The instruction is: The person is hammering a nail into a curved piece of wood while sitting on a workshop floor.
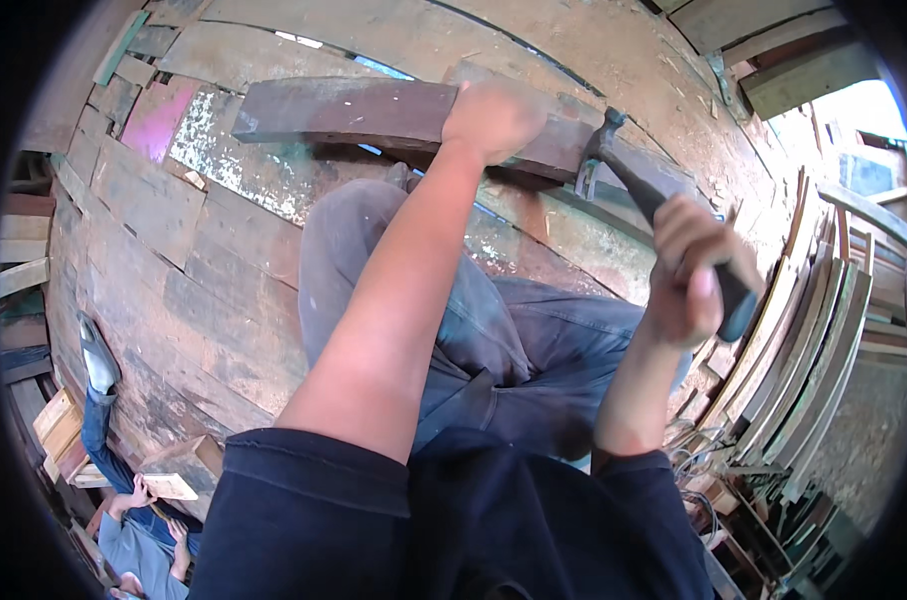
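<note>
A thick, dark reddish-brown timber beam (348,109) lies across the floor in front of my legs. My left hand (493,120) is closed over the beam's upper edge near its middle, and its fingertips are hidden. In my right hand (697,270) is a claw hammer (633,176), held by its dark handle. The hammer's head is over the right part of the beam, with the claw towards me; whether it touches the wood I cannot tell. My right hand is slightly blurred.
Worn floorboards (146,210) with gaps and wood chips surround me. Long planks (806,360) are stacked at the right, near cables (697,457). At lower left a seated person (135,547) holds a small board (170,486), one leg stretched out. Timber pieces (22,247) line the left edge.
</note>
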Tool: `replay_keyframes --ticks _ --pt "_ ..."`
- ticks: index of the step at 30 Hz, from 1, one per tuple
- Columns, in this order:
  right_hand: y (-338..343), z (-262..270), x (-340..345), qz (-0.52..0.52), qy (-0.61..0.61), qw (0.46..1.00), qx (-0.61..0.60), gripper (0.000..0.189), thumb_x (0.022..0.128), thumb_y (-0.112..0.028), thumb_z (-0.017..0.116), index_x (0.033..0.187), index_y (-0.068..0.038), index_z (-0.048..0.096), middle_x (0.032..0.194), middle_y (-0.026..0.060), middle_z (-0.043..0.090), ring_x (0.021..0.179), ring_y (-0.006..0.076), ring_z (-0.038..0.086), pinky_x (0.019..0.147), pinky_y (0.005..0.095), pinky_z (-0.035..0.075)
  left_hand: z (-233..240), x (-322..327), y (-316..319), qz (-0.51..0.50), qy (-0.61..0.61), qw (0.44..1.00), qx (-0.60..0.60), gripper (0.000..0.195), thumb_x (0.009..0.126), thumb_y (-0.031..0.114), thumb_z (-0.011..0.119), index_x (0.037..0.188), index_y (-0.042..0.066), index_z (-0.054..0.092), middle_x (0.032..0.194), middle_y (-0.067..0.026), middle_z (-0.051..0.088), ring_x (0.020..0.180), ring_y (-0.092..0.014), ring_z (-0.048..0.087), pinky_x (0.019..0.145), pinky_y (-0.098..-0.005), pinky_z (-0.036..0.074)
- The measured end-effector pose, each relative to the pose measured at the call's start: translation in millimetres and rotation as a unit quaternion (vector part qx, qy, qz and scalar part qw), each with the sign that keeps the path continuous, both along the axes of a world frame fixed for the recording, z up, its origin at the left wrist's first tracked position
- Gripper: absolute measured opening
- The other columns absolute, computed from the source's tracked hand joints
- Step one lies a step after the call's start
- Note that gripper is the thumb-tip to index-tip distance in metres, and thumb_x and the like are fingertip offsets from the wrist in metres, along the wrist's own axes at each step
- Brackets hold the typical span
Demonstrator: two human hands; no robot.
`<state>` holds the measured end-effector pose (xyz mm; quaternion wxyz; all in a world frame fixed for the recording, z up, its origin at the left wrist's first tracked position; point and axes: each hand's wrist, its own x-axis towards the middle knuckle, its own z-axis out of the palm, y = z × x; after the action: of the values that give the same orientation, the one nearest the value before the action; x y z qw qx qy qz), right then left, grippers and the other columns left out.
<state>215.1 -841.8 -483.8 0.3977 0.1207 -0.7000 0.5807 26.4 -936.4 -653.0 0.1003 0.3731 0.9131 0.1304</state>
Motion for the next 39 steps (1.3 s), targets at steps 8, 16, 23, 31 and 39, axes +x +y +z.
replay_keyframes --ticks 8,16,23,31,39 --pt "-59 -69 100 -0.072 -0.096 0.968 0.218 0.032 0.075 -0.024 0.071 0.062 -0.005 0.049 0.073 0.0113 0.058 0.072 0.0298 0.063 0.073 0.048 0.052 -24 12 -8 0.009 0.104 0.992 0.069 0.049 0.104 0.049 0.042 0.129 0.012 0.061 0.127 -0.0099 0.063 0.124 -0.027 0.055 0.109 -0.0524 0.032" --pt "-19 -36 62 -0.107 -0.197 0.973 -0.048 0.028 0.091 -0.024 0.063 0.074 -0.003 0.054 0.073 0.0077 0.056 0.07 0.0247 0.058 0.087 0.0418 0.051 -16 18 -9 0.001 0.132 0.988 0.085 0.047 0.104 0.048 0.041 0.126 0.013 0.064 0.126 -0.0108 0.064 0.123 -0.027 0.056 0.109 -0.0535 0.033" --pt "12 4 -6 -0.008 -0.08 0.997 0.021 0.043 0.092 -0.029 0.064 0.064 -0.003 0.045 0.058 0.0046 0.045 0.052 0.0172 0.046 0.054 0.0319 0.041 -6 3 3 0.001 0.083 0.995 0.056 0.049 0.105 0.05 0.039 0.129 0.014 0.062 0.125 -0.0121 0.063 0.122 -0.028 0.057 0.108 -0.0542 0.033" --pt "-7 -19 25 -0.022 -0.02 1.0 0.009 0.037 0.09 -0.025 0.063 0.066 -0.003 0.045 0.058 0.0052 0.045 0.052 0.0187 0.043 0.055 0.0361 0.042 -16 9 -5 -0.006 0.085 0.994 0.06 0.052 0.104 0.054 0.039 0.131 0.013 0.059 0.127 -0.013 0.062 0.125 -0.028 0.056 0.11 -0.0552 0.031" --pt "29 1 -50 -0.049 -0.04 0.998 0.006 0.026 0.082 -0.018 0.066 0.067 -0.003 0.053 0.057 0.0041 0.052 0.051 0.0166 0.053 0.054 0.034 0.044 4 -7 7 0.013 0.003 1.0 0.019 0.058 0.103 0.056 0.039 0.133 0.011 0.06 0.133 -0.0145 0.062 0.129 -0.028 0.055 0.113 -0.0587 0.032"
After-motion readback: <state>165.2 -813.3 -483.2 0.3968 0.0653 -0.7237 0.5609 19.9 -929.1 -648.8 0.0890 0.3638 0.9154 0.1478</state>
